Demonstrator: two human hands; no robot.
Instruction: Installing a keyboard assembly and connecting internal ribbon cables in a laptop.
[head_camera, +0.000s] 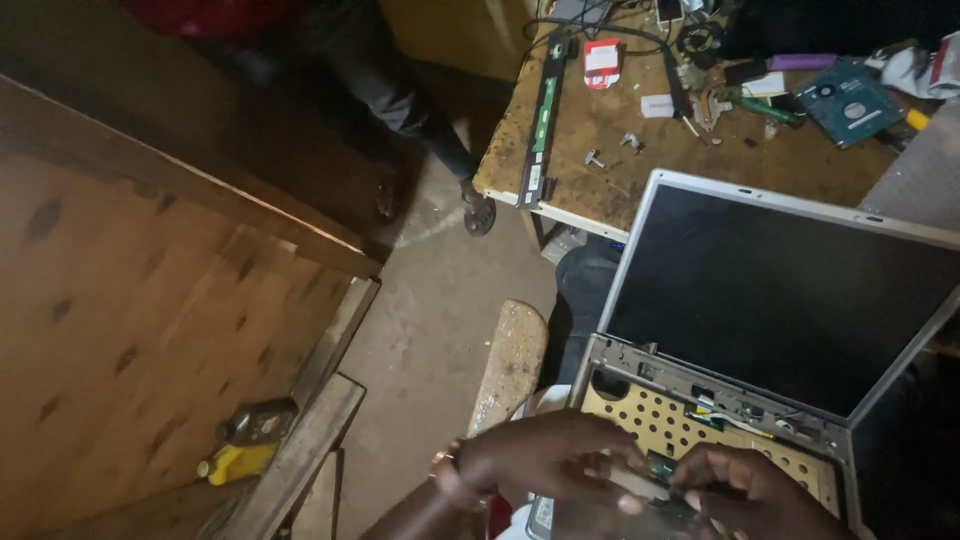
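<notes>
A: Where's the laptop (760, 330)?
B: Near right, keyboard off, screen tilted up & back; hinge runs left to right, dipping right.
A: Hands?
B: Left hand (545, 460) & right hand (750, 490) both pinch a small part (655, 480) over the perforated tray (690, 425).

Opened silver laptop (720, 400), dark screen upright, keyboard removed, perforated chassis exposed

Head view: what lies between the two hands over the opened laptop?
A small dark part, blurred, spans between the left hand and right hand, above the silver opened laptop's perforated yellow base.
</notes>
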